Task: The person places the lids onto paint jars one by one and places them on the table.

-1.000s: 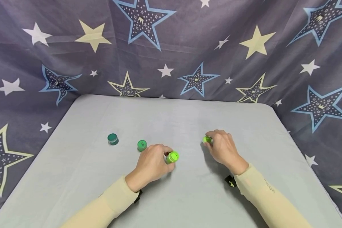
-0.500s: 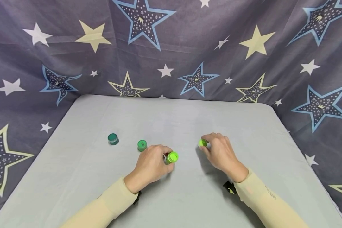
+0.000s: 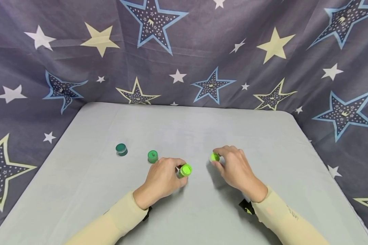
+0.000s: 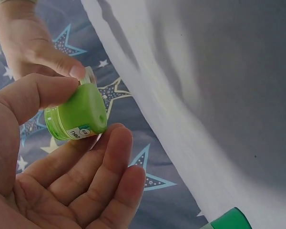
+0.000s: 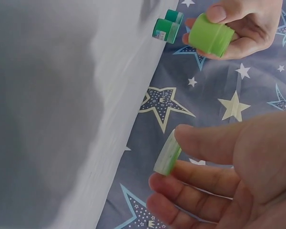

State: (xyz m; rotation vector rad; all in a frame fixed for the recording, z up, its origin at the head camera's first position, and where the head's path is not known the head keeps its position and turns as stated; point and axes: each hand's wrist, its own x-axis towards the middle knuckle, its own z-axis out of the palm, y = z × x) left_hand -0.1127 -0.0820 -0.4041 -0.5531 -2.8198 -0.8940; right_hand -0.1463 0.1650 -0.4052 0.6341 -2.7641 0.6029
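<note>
My left hand (image 3: 162,178) holds a small lime-green paint jar (image 3: 185,170) between thumb and fingers, its uncovered mouth facing up in the head view. In the left wrist view, a printed label shows on the side of the jar (image 4: 81,114). To its right, my right hand (image 3: 236,170) pinches a round lid (image 3: 215,157) by the edge, clear of the jar. Seen from the right wrist, the lid (image 5: 168,155) is whitish and see-through, with green on one face. A mid-green paint jar (image 3: 152,156) stands just behind my left hand.
Farther left on the pale cloth-covered table (image 3: 178,129) stands a dark green paint jar (image 3: 121,149). A dark curtain (image 3: 190,51) printed with stars hangs behind and along the sides of the table.
My right hand has moved left and nearer to me, bringing the lid closer to the lime-green jar. My left hand and its jar have stayed almost still.
</note>
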